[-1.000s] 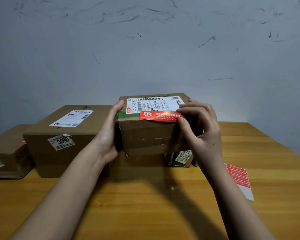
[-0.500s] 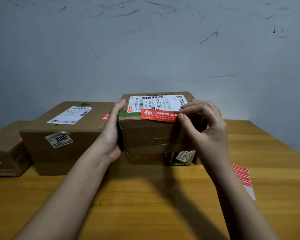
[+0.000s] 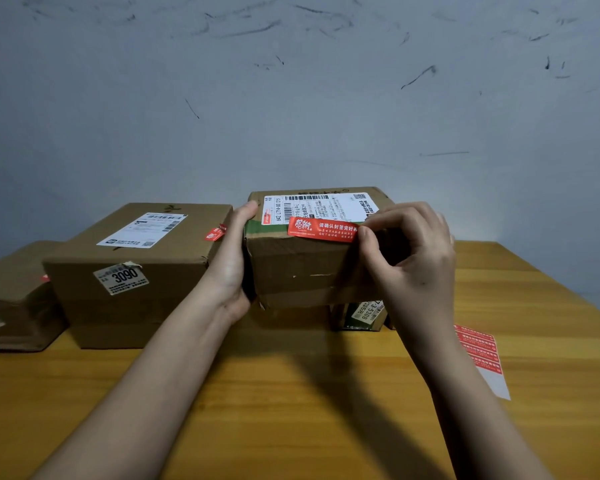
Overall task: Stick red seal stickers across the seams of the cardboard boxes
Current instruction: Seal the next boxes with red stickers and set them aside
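Two hands work one small cardboard box, which is raised above the wooden table and seems to rest on lower boxes, putting its top front edge within easy reach. The left hand, at nine o'clock of the box, lies flat against its side with straight fingers and the thumb hooked over the top corner, most likely bracing it so it cannot slide under pressure. The right hand, at three o'clock, has curled fingers pinching the right end of the red sticker, thumb below and fingertips above. That sticker is a thin, glossy strip with white print, lying lengthwise along the edge just under the white shipping label; whether it is fully pressed down I cannot tell. The cardboard looks dull, creased and scuffed, with a band of green tape at the left corner. At eight o'clock sits a larger brown box already bearing a red seal on its edge, and at four o'clock the sticker sheet lies flat on the table, near the right forearm.
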A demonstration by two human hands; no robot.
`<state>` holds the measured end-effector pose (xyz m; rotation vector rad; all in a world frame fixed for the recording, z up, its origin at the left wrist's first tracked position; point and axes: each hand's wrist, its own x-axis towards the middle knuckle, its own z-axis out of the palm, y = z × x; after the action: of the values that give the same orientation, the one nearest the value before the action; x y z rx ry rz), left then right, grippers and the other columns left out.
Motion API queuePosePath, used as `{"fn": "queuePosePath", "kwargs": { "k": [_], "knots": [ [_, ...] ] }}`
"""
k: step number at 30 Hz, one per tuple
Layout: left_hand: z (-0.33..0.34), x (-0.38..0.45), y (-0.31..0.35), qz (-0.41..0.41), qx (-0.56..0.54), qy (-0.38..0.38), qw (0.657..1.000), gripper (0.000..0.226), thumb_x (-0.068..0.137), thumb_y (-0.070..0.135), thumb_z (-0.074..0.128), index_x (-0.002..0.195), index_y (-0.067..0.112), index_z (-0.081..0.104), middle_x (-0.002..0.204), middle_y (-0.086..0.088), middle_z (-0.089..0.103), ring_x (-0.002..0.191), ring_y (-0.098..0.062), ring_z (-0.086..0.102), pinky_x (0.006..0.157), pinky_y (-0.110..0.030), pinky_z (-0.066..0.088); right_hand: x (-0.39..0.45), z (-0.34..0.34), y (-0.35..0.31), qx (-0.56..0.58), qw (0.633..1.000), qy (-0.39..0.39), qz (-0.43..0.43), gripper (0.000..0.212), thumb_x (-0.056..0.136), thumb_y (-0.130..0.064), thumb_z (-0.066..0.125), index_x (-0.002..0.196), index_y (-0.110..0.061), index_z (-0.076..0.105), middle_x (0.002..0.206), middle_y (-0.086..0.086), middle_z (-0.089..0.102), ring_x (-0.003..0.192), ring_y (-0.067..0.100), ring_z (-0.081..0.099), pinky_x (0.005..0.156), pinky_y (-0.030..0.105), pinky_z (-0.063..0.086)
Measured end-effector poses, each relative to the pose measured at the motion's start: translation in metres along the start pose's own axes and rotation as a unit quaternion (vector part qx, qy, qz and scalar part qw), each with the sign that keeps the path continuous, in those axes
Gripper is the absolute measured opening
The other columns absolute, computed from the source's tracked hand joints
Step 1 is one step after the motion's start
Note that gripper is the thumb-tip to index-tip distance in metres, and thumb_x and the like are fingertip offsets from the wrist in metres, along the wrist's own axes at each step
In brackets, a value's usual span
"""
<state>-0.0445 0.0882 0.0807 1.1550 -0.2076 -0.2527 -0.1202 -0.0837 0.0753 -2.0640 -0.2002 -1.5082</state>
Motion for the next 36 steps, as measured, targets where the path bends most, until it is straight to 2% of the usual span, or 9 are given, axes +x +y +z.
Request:
{"fn": "queuePosePath", "kwargs": {
  "k": [4,8,11,16,18,21,24,30,36],
  "knots": [
    [0.000,0.001,-0.001,0.004,0.011,-0.005,1.000,0.045,0.090,0.056,0.045,0.100,0.022,0.073,0.092,-0.006,0.075,0.078,-0.018,0.071,0.074,-0.032,0.055,0.002,-0.002,-0.005,0.038,0.997,-0.034,0.057,0.013,0.085,-0.032,0.056,0.083,-0.020,0.060,0.086,-0.007,0.061,0.087,0.015,0.057,0.079,0.050,0.047],
    [-0.002,0.003,-0.004,0.033,0.036,-0.001,0.999,0.046,0.092,0.054,0.044,0.116,0.021,0.065,0.099,-0.005,0.074,0.086,-0.016,0.071,0.072,-0.031,0.054,0.005,-0.005,-0.007,0.049,0.987,-0.093,0.122,0.013,0.084,-0.035,0.053,0.082,-0.022,0.056,0.085,-0.009,0.062,0.086,0.018,0.061,0.080,0.052,0.049],
    [-0.003,0.004,-0.008,0.044,0.053,0.010,0.998,0.048,0.090,0.055,0.047,0.121,0.022,0.063,0.108,-0.006,0.072,0.098,-0.020,0.069,0.080,-0.035,0.055,0.008,-0.005,-0.008,0.043,0.977,-0.121,0.170,0.018,0.079,-0.042,0.055,0.079,-0.025,0.053,0.083,-0.010,0.063,0.088,0.016,0.062,0.081,0.050,0.049],
    [-0.001,0.005,-0.011,0.052,0.045,0.035,0.997,0.058,0.073,0.064,0.058,0.116,0.025,0.067,0.116,-0.006,0.068,0.103,-0.021,0.067,0.085,-0.039,0.055,0.010,0.001,-0.012,-0.010,0.978,-0.113,0.175,0.030,0.073,-0.053,0.060,0.077,-0.026,0.048,0.081,-0.011,0.062,0.087,0.018,0.061,0.081,0.049,0.048],
    [-0.001,0.006,-0.014,0.054,0.045,0.046,0.996,0.068,0.065,0.068,0.059,0.119,0.026,0.065,0.119,-0.006,0.066,0.104,-0.020,0.067,0.081,-0.039,0.057,0.010,0.001,-0.012,-0.021,0.978,-0.115,0.172,0.031,0.074,-0.049,0.066,0.080,-0.025,0.048,0.084,-0.010,0.061,0.089,0.019,0.058,0.084,0.049,0.046],
    [0.000,0.006,-0.016,0.063,0.041,0.051,0.996,0.076,0.066,0.068,0.057,0.128,0.023,0.056,0.117,-0.005,0.067,0.102,-0.017,0.068,0.067,-0.029,0.057,0.009,0.002,-0.015,-0.040,0.978,-0.116,0.167,0.034,0.075,-0.044,0.070,0.086,-0.021,0.047,0.089,-0.007,0.060,0.093,0.020,0.055,0.087,0.045,0.041],
    [0.002,0.008,-0.018,0.067,0.025,0.054,0.996,0.090,0.060,0.069,0.062,0.134,0.021,0.048,0.115,-0.005,0.069,0.098,-0.016,0.069,0.063,-0.025,0.056,0.006,0.004,-0.020,-0.037,0.979,-0.110,0.170,0.039,0.074,-0.045,0.071,0.088,-0.024,0.041,0.091,-0.005,0.060,0.092,0.019,0.053,0.087,0.046,0.043],
    [0.008,0.009,-0.021,0.090,-0.011,0.061,0.994,0.075,0.070,0.056,0.060,0.134,0.019,0.047,0.112,-0.005,0.070,0.094,-0.013,0.070,0.062,-0.023,0.055,0.004,0.011,-0.026,0.001,0.978,-0.097,0.183,0.041,0.069,-0.052,0.063,0.087,-0.036,0.030,0.094,-0.004,0.062,0.093,0.021,0.060,0.083,0.054,0.048],
    [0.008,0.010,-0.021,0.094,-0.004,0.075,0.993,0.059,0.086,0.050,0.057,0.136,0.020,0.046,0.113,-0.004,0.068,0.086,-0.008,0.070,0.058,-0.018,0.053,0.003,0.014,-0.027,0.015,0.978,-0.092,0.189,0.043,0.068,-0.052,0.061,0.087,-0.038,0.026,0.096,-0.002,0.061,0.094,0.023,0.060,0.081,0.055,0.048]
  ]
}}
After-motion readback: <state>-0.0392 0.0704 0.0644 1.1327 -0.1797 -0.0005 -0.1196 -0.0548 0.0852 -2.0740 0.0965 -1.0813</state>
